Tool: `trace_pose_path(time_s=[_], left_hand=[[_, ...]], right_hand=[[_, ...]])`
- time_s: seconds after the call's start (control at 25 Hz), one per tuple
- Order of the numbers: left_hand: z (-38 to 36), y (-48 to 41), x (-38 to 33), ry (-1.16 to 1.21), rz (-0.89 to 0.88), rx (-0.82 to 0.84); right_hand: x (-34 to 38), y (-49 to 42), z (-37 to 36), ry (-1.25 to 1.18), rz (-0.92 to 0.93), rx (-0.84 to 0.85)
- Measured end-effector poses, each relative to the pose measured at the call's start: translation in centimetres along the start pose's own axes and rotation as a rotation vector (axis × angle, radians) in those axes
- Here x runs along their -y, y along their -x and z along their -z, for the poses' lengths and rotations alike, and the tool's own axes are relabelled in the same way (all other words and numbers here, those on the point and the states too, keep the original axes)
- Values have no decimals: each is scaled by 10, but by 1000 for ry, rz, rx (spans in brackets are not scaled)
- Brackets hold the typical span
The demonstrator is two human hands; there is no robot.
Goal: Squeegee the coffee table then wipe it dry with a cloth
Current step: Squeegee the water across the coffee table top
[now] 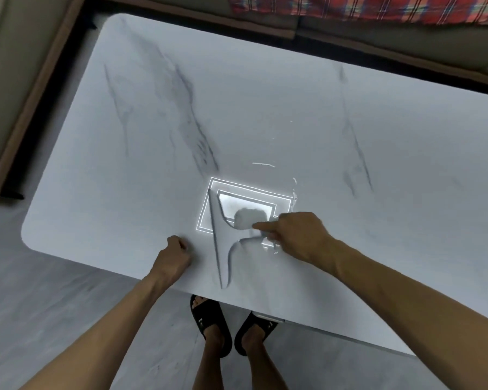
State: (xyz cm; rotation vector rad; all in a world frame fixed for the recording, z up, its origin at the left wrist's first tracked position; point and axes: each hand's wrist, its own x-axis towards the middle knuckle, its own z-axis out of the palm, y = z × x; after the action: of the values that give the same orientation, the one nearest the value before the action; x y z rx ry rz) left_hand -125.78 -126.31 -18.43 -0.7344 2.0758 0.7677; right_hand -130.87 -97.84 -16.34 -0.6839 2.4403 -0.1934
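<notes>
A white marble-patterned coffee table (265,114) fills most of the view. On its near middle lies a pale grey squeegee (219,243), its long blade running from front to back. The handle points right into my right hand (296,235), which is closed around it with the index finger stretched along it. My left hand (174,256) rests as a fist on the table near the front edge, just left of the blade. Thin water streaks (264,164) glint beyond the squeegee. A ceiling light's reflection (245,205) shines on the wet surface. No cloth is in view.
A sofa (378,38) with red plaid fabric (364,7) runs along the table's far side. Another seat (9,80) stands at the left. Grey floor (40,305) lies in front. My feet in black slippers (209,319) stand at the table's front edge.
</notes>
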Motion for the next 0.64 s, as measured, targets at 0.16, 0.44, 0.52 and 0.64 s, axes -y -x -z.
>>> trace_pose_path(time_s=[0.16, 0.44, 0.52, 0.64], left_hand=[[-5, 3, -21, -33, -10, 70], [18, -17, -61, 54, -93, -209], [30, -28, -78, 95, -103, -245], [49, -50, -106, 108, -161, -257]], right_hand=[[-68, 55, 14, 5, -227, -63], [-82, 48, 68, 21, -277, -219], [-64, 8, 84, -59, -258, -256], [-63, -58, 110, -212, -329, -303]])
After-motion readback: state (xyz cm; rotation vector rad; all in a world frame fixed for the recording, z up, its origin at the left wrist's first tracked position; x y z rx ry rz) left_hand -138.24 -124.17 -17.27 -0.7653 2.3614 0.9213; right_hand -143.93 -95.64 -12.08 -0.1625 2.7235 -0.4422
